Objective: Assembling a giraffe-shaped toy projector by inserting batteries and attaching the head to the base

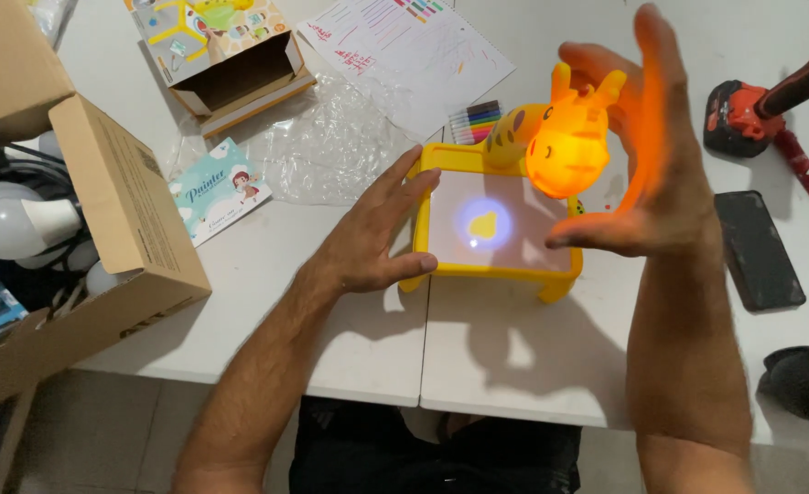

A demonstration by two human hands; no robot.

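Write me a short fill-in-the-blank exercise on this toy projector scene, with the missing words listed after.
1. The left hand rests flat on the ____ drawing tray.
2. The right hand is cupped beside the glowing head of a toy ____.
3. A bright round spot of ____ falls on the tray's white surface.
4. A dark phone lies to the ____ of the tray.

Missing words: yellow; giraffe; light; right

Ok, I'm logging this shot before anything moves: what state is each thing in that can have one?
giraffe projector: lit, glowing orange, head bent over the board
drawing board: round light spot with a yellow shape on it
left hand: open, flat on the board's left edge
right hand: open, cupped beside the giraffe's head
toy box: open
phone: screen dark
cardboard box: flap open, bulbs inside
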